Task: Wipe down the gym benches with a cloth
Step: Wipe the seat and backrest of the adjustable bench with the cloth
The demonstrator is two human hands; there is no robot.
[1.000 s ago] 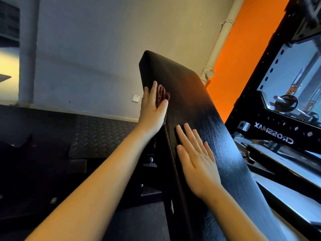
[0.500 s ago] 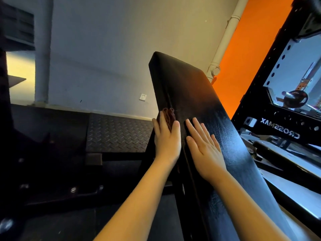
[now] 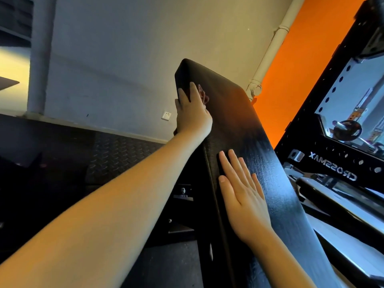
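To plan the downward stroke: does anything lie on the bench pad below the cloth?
Yes. The right hand lies flat on the bench pad, lower down than the cloth that the left hand presses near the top edge.

Both my arms are bare right down to the frame edge: left forearm (image 3: 104,215) slim and smooth, looking oversized near the wide-angle lens, and right forearm (image 3: 291,262) equally uncovered. Left hand (image 3: 192,113) and right hand (image 3: 243,200) are bare too, with slender fingers. Nails are short and plain; right thumbnail (image 3: 222,179) is the only one that shows clearly.
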